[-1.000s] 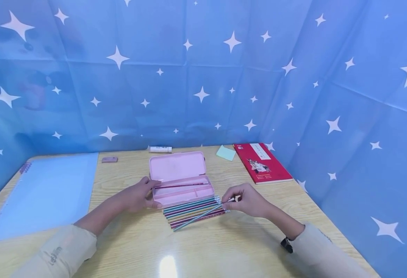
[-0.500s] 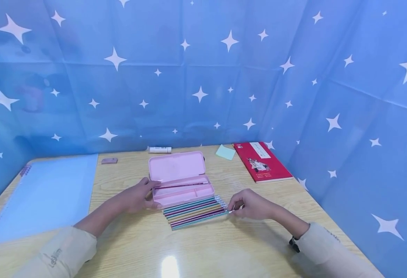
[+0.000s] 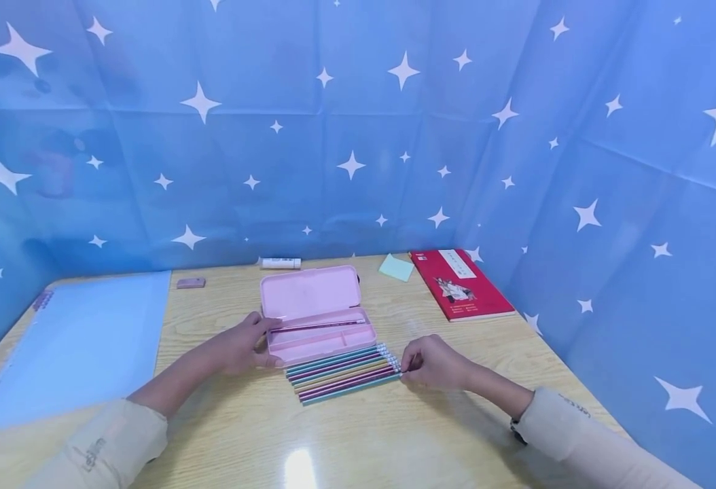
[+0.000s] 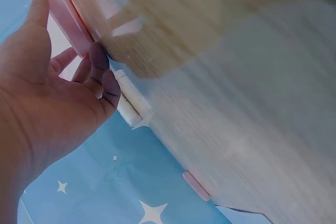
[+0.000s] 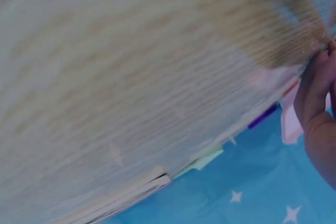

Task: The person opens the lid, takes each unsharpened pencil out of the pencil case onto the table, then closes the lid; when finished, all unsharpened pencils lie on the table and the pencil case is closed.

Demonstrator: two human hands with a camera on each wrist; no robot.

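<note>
An open pink pencil case (image 3: 312,297) lies on the table, its lid tipped back. Inside it, one maroon pencil (image 3: 321,327) lies along the rear compartment. My left hand (image 3: 238,346) holds the case's left end, thumb at the front edge and fingers at the far side; in the left wrist view the fingers curl by the pink case (image 4: 68,19). Just in front of the case lies a row of teal, maroon and yellow pencils (image 3: 339,367), eraser ends to the right. My right hand (image 3: 436,363) pinches the eraser end of the nearest teal pencil (image 3: 352,390).
Behind the case lies a white tube (image 3: 281,263). A purple eraser (image 3: 191,282) and a large pale blue sheet (image 3: 89,339) are on the left. Green sticky notes (image 3: 397,267) and a red book (image 3: 462,285) lie at the back right. A starry blue curtain (image 3: 358,136) borders the table.
The teal pencil, which slanted across the others a second ago, now lies parallel at the row's near side. My right hand has moved slightly right and down with it. The left hand stays put.
</note>
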